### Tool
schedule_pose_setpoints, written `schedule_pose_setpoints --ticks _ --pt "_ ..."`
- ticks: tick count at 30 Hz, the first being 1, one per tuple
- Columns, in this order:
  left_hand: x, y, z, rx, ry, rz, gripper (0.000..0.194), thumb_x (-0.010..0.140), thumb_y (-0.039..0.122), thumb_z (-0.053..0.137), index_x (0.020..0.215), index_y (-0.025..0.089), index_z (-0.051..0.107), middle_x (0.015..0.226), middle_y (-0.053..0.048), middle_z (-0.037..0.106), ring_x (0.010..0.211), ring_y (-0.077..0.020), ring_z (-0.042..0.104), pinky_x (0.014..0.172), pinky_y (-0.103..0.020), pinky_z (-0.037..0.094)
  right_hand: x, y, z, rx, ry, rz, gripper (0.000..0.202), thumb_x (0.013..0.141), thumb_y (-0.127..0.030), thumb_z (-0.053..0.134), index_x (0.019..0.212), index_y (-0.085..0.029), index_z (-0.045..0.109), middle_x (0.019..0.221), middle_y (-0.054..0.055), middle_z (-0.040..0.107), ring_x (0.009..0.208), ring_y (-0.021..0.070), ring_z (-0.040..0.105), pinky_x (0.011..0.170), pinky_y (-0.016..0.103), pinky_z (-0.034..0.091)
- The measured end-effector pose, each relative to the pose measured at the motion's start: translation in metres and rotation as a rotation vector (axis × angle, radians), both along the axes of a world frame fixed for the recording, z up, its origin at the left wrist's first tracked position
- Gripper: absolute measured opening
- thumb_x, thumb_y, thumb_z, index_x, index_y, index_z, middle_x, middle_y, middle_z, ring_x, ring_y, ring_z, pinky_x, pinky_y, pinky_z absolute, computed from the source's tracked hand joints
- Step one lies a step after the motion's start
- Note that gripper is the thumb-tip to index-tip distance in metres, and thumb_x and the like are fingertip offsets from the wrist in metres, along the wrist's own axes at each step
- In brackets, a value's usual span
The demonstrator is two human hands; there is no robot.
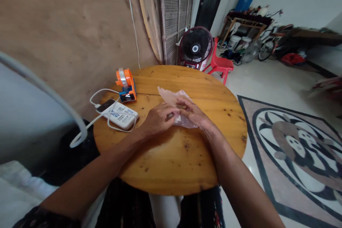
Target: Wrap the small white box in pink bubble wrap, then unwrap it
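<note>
1. White power bank with blue print [121, 115], and its white cable [103, 91]: lies on the left of the round, varnished wooden table [171, 171]. Keep the left forearm low and clear of the cable loop; a snag could drag the bank.

2. Orange-and-blue tape holder with a silvery band [127, 85]: stands upright just behind the bank. Keep the left elbow and wrist from swinging toward it.

3. Left hand [159, 115]: fingers curled, thumb and forefinger brought near each other at the plastic. Whether they pinch it cannot be told. For good control, use the fingertip pads and steady the hand's outer edge on the wood.

4. Thin, clear, pinkish plastic sheet or bag [171, 96]: lies crumpled near the table's middle, between and under the hands, one corner spread toward the far side. Such film is likely to slip, cling and tear; work it with small, even movements and avoid sharp tugs. Its contents, if any, cannot be made out.

5. Right hand [192, 112]: fingers bent over the plastic, close to the left fingertips; its grip cannot be told. Match the left hand's height and pressure, so that the film is loaded evenly.
</note>
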State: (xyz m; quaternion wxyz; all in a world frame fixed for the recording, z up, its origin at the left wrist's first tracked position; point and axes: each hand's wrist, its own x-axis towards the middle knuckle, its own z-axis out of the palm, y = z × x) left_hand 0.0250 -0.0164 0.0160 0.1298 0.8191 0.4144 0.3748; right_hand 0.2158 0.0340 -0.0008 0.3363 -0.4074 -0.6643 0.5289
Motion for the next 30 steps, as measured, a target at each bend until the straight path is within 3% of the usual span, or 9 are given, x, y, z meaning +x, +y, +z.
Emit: schedule_pose_setpoints --ticks 3,6,10,13,19,24,30 --pt "0.0 0.002 -0.01 0.207 0.025 -0.046 0.021 0.086 0.017 0.055 0.099 0.017 0.071 0.09 -0.007 0.072 0.087 -0.0202 0.06 0.084 -0.036 0.046 0.002 -0.001 0.002 0.012 -0.001 0.02 0.064 0.074 -0.048 0.074 0.132 -0.024 0.057 0.136 0.01 0.057 0.124 0.0279 0.054 0.108 0.047 0.041" --pt "0.0 0.002 -0.017 0.281 -0.012 -0.078 0.023 0.088 0.013 0.053 0.106 0.016 0.068 0.097 -0.008 0.072 0.09 -0.0198 0.06 0.085 -0.037 0.048 0.003 -0.002 0.003 0.005 -0.012 0.002 0.063 0.075 -0.049 0.073 0.131 -0.026 0.058 0.138 0.008 0.056 0.126 0.0288 0.053 0.108 0.048 0.04" --pt "-0.001 0.0 -0.019 0.298 0.015 -0.089 0.026 0.09 0.012 0.049 0.108 0.017 0.066 0.103 -0.008 0.071 0.091 -0.0195 0.059 0.085 -0.037 0.049 0.005 -0.008 0.005 -0.029 -0.046 -0.049 0.059 0.077 -0.048 0.072 0.13 -0.028 0.058 0.14 0.007 0.055 0.127 0.0286 0.053 0.109 0.047 0.041" --pt "-0.001 0.0 -0.02 0.308 0.035 -0.094 0.022 0.09 0.012 0.049 0.1 0.017 0.068 0.107 -0.007 0.071 0.091 -0.0197 0.057 0.085 -0.036 0.049 0.005 -0.012 0.008 -0.045 -0.056 -0.073 0.059 0.078 -0.049 0.071 0.131 -0.027 0.057 0.141 0.007 0.055 0.127 0.028 0.053 0.109 0.046 0.041" --pt "-0.003 0.002 -0.025 0.313 0.054 -0.104 0.017 0.09 0.014 0.052 0.093 0.016 0.068 0.103 -0.006 0.07 0.091 -0.0203 0.054 0.086 -0.034 0.047 0.001 -0.009 0.016 0.006 -0.105 -0.116 0.053 0.086 -0.05 0.061 0.133 -0.025 0.056 0.141 0.008 0.055 0.133 0.0254 0.048 0.115 0.045 0.032" --pt "-0.003 0.001 -0.023 0.3 0.056 -0.105 0.019 0.091 0.015 0.05 0.092 0.017 0.069 0.103 -0.006 0.07 0.09 -0.0202 0.052 0.085 -0.034 0.046 0.0 -0.005 0.028 -0.015 -0.152 -0.185 0.055 0.083 -0.045 0.063 0.133 -0.023 0.056 0.137 0.01 0.058 0.129 0.0273 0.052 0.11 0.047 0.038" --pt "-0.003 0.0 -0.021 0.286 0.101 -0.103 0.02 0.089 0.013 0.05 0.091 0.017 0.069 0.101 -0.007 0.069 0.09 -0.0212 0.05 0.085 -0.035 0.046 0.027 -0.017 0.037 -0.008 -0.21 -0.223 0.055 0.078 -0.046 0.068 0.127 -0.025 0.058 0.134 0.008 0.06 0.12 0.027 0.057 0.101 0.045 0.044"
